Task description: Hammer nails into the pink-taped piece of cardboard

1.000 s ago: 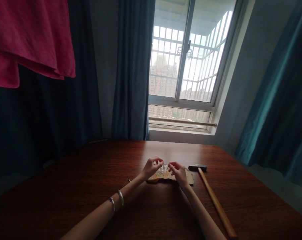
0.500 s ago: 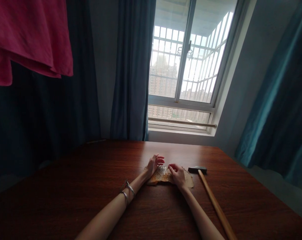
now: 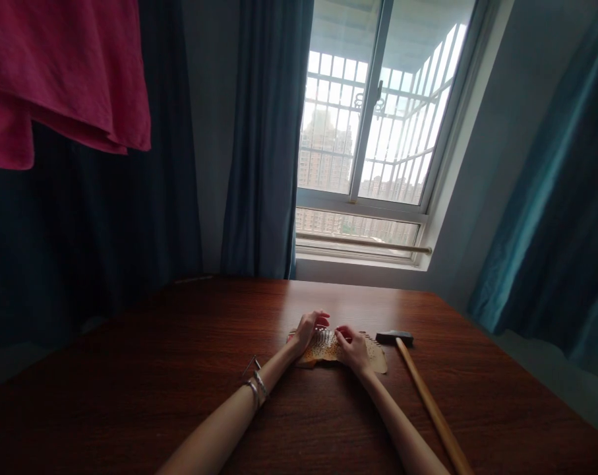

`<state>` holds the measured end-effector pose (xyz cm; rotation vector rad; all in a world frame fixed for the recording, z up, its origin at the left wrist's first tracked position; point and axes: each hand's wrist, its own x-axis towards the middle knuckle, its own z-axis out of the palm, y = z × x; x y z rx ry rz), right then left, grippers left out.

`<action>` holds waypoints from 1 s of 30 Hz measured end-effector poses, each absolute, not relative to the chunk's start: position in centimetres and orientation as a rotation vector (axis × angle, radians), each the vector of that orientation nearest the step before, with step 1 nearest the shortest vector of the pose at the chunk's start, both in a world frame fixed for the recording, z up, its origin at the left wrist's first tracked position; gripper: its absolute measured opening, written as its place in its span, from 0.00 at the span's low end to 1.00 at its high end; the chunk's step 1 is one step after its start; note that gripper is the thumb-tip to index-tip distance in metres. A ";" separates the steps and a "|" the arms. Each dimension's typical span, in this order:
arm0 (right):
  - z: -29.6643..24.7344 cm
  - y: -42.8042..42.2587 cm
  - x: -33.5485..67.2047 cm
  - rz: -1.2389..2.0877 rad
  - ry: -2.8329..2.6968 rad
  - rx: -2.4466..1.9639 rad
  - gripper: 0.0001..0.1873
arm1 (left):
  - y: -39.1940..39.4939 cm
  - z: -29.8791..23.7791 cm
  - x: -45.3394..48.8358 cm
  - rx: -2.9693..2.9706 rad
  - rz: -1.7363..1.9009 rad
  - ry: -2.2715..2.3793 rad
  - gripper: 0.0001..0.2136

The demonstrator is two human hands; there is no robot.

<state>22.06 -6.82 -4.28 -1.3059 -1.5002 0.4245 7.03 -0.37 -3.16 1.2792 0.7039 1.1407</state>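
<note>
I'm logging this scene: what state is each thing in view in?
Left hand: fingers bent, grip unclear.
Right hand: fingertips drawn together, contents unclear.
Board: lying on the table.
Nails: standing upright on the board.
Hammer: lying on the table, unheld.
Bracelets: worn.
Blue curtain: drawn aside.
Pink cloth: hanging.

No text, label, brand, number or sign can be read anywhere in view, on any surface or object shown.
</note>
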 end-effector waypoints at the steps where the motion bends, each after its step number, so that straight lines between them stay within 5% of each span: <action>1: -4.3 -6.9 21.9 0.384 -1.531 -1.320 0.14 | -0.4 -3.1 7.0 1.311 1.137 0.724 0.21; 9: -3.5 -8.0 21.3 0.222 -1.656 -1.402 0.10 | -0.4 -2.9 7.1 1.593 1.091 0.791 0.16; 17: -3.1 -8.3 21.2 0.237 -1.606 -1.417 0.09 | -0.4 -3.5 7.4 1.824 1.032 0.829 0.22; 30: -4.2 -7.5 21.6 0.259 -1.647 -1.390 0.10 | -0.2 -3.9 7.2 1.977 0.976 0.854 0.14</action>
